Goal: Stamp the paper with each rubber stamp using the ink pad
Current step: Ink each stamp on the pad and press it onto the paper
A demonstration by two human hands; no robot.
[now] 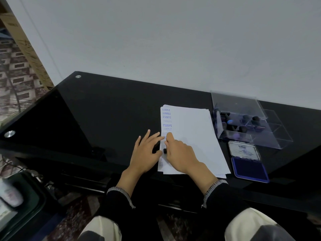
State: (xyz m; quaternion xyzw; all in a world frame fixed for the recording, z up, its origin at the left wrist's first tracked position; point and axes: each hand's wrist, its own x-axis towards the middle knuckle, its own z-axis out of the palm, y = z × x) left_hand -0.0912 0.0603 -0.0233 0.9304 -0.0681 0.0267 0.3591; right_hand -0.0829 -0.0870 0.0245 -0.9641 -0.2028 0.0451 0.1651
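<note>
Right hand [179,154] is curled around a small black stamp [165,151], pressing it down on the left edge of the paper [192,134]. Left hand [146,152] lies flat beside it, fingers straight and spread, tips on the sheet's margin. Blue SAMPLE prints [166,117] run down that margin, some upside down. Ink pad [249,168] sits open just right of the paper on the black table [107,108], and behind it a clear box [243,122] holds more stamps.
</note>
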